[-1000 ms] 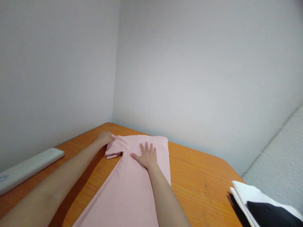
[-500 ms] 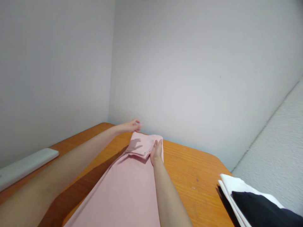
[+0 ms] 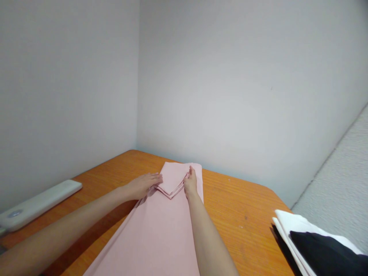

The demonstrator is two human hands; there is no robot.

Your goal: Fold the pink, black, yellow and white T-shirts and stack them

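A pale pink garment (image 3: 161, 234) lies lengthwise on an orange wooden table (image 3: 238, 214), running from the near edge to the far wall. Its sleeves are folded inward at the far end and form a layered V. My left hand (image 3: 143, 185) rests flat with fingers stretched out on the left side of that fold. My right hand (image 3: 190, 184) stands on its edge against the right side of the fold, fingers together and touching the cloth.
A long white flat object (image 3: 37, 205) lies at the table's left edge by the wall. Folded white and black cloth (image 3: 313, 245) sits at the near right. Grey walls meet in a corner just behind the table.
My left hand came down from above the far end onto the left of the fold. The folded sleeve has been laid into a V. My right hand stayed by the fold.
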